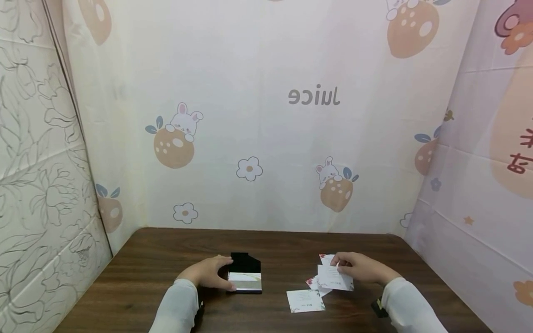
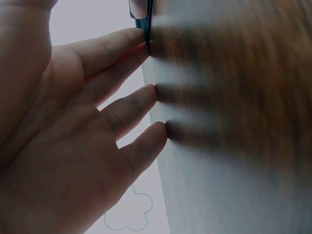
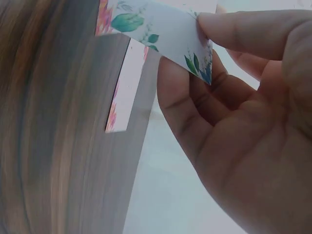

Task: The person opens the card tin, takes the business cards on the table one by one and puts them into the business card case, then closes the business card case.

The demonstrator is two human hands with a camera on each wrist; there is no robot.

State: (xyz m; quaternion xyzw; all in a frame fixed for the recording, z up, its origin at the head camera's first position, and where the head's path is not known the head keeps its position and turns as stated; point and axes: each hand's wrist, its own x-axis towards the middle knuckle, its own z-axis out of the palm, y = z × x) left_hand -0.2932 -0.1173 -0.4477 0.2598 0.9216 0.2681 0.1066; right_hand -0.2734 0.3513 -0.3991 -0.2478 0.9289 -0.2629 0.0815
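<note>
My left hand [image 1: 212, 272] rests at the left side of a dark, opened card case [image 1: 245, 263], with a white card showing in its front part. The thumb touches the case's near left corner and the other fingers reach its far left side. In the left wrist view, these fingers [image 2: 139, 141] are nearly straight, tips on the table. My right hand [image 1: 364, 268] pinches a white card [image 3: 170, 34] printed with green leaves between thumb and fingers. Under and behind it lie other floral cards [image 1: 326, 259], partly hidden. A separate card [image 1: 306, 300] lies flat nearer me.
The brown wooden table [image 1: 166, 249] meets a pale printed curtain [image 1: 266, 199] at the back. More printed cloth [image 1: 466, 259] hangs at the right, and a line-drawn floral curtain [image 1: 41, 185] at the left. A small dark object [image 1: 379, 307] shows by the right wrist.
</note>
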